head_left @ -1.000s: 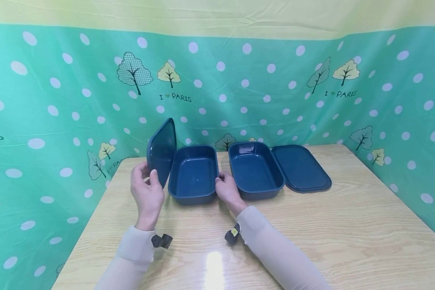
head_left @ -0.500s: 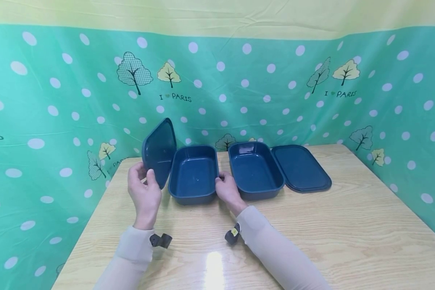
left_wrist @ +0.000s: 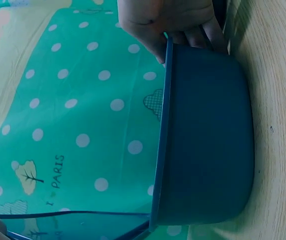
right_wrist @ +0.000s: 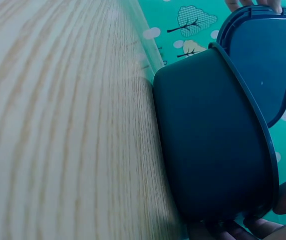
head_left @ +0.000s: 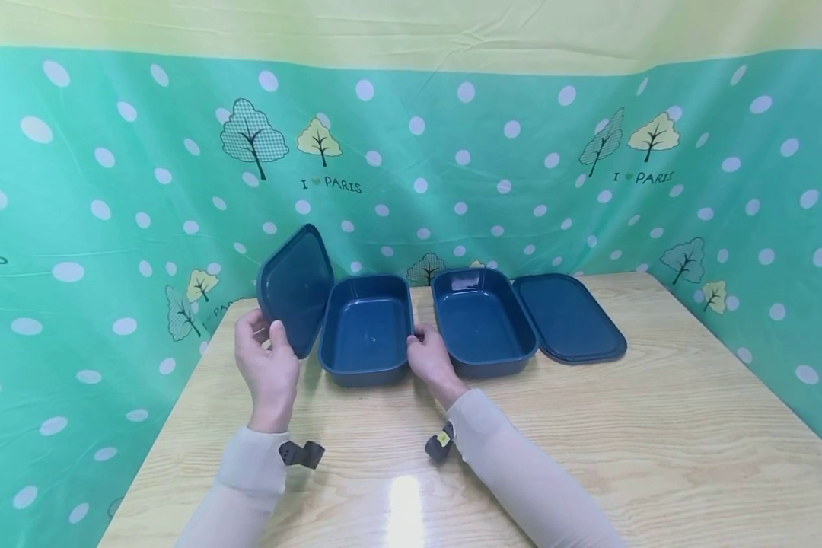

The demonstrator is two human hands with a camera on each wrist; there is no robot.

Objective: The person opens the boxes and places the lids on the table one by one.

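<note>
In the head view, my left hand (head_left: pixel 267 373) pinches the outer edge of a dark blue rectangular lid (head_left: pixel 296 288). That lid stands tilted up and leans outward along the left side of a blue food container (head_left: pixel 364 378). My right hand (head_left: pixel 433 361) grips the container's right wall near its front corner, thumb at the rim. The container sits upright on the table, and its inside shows nothing in it. In the right wrist view the raised lid (right_wrist: pixel 263 65) shows its ridged border behind the container wall (right_wrist: pixel 213 135).
A second blue container (head_left: pixel 492 371) stands uncovered just right of my right hand. A matching lid (head_left: pixel 571 316) lies flat beside it. All sit on a wood-grain table (head_left: pixel 692 426), with a dotted green cloth (head_left: pixel 411 175) hanging behind and at both sides.
My left hand has moved a little to the left, tilting the lid further outward, away from the container. My right hand stays in place on the container.
</note>
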